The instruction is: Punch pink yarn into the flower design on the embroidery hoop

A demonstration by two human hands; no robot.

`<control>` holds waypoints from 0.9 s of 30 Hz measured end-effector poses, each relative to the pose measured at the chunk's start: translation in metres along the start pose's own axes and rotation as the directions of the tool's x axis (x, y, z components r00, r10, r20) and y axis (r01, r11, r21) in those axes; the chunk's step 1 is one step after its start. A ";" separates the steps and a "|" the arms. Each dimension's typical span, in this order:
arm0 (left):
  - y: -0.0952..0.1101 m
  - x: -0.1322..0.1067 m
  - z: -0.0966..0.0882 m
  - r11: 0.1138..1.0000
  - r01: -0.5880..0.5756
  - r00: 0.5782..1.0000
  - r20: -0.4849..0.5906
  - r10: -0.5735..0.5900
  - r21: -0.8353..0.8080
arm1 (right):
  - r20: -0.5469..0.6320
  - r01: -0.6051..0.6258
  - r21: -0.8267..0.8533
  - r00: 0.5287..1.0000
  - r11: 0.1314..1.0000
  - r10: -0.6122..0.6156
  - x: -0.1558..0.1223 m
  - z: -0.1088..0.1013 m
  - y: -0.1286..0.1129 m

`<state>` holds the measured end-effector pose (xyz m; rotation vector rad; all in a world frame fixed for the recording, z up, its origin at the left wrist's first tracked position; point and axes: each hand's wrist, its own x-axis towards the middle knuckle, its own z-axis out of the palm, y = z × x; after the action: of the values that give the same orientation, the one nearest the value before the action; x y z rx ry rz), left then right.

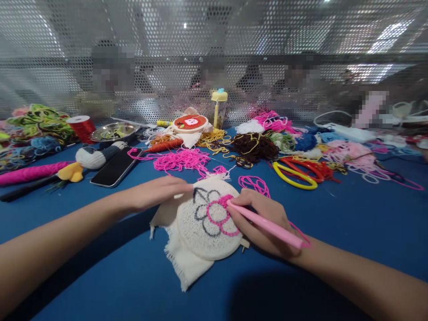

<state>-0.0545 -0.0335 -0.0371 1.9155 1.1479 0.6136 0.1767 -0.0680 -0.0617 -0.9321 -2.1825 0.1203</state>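
Item: one embroidery hoop (pixel 195 240), lying on the blue table (pixel 354 218) between the two hands, cream cloth (pixel 187 263) stretched across it and frayed at the loose edge.

Design: a grey flower outline (pixel 202 230), with leaf-like shapes at upper left. Pink stitching (pixel 225 202) rings the centre, edges the lower right petal and thickly covers part of the upper right one (the left petals show bare grey line only).

Right hand (pixel 264 216): thumb and fingers clamped around a pink punch pen (pixel 267 225), tip end at the stitched petal; a pink strand (pixel 298 229) hangs at its rear end.

Left hand (pixel 163 191): fingers together, laid at the hoop's upper left edge; whether they pinch the rim cannot be told from this angle.

Step in hand, as judged: filling the upper right petal with loops. Next move would seem to call for a short shift of the tip beside the last loop, an even push through, slack yarn behind, and the hoop held steady by the left.

Adjacent: pink yarn heap (pixel 182 160), beyond the hoop.
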 end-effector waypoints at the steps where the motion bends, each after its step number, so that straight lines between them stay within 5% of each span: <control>1: 0.003 -0.003 -0.005 0.989 0.044 0.995 0.083 -0.056 0.145 | 0.022 -0.042 -0.021 0.999 0.999 0.043 0.000 0.000 0.000; 3: 0.009 -0.009 -0.012 0.942 0.071 0.982 0.144 -0.125 0.328 | 0.041 -0.080 -0.044 0.996 0.996 0.082 -0.001 0.000 0.001; 6: 0.011 -0.016 -0.014 0.931 0.118 0.979 0.118 -0.168 0.345 | 0.036 -0.073 -0.022 0.997 0.997 0.073 -0.001 0.001 0.000; 12: 0.002 -0.031 0.010 0.973 0.191 0.957 0.245 -0.155 -0.130 | 0.029 -0.003 0.113 1.000 0.994 0.000 -0.001 0.002 0.002; 17: -0.001 -0.039 0.030 0.941 0.197 0.980 0.075 -0.183 -0.276 | 0.062 0.167 0.146 0.982 0.975 -0.178 0.002 0.006 0.010; 22: -0.008 -0.041 0.036 0.993 0.117 0.981 -0.155 -0.112 0.024 | 0.054 0.337 0.187 0.934 0.923 -0.353 0.001 0.009 0.009; 27: -0.010 -0.045 0.039 0.990 0.099 0.973 -0.217 -0.077 0.096 | 0.015 0.284 0.171 0.957 0.943 -0.291 -0.002 0.003 -0.001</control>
<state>-0.0520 -0.0861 -0.0679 1.9101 1.4187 0.7350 0.1752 -0.0692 -0.0648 -0.5144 -2.2803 0.1792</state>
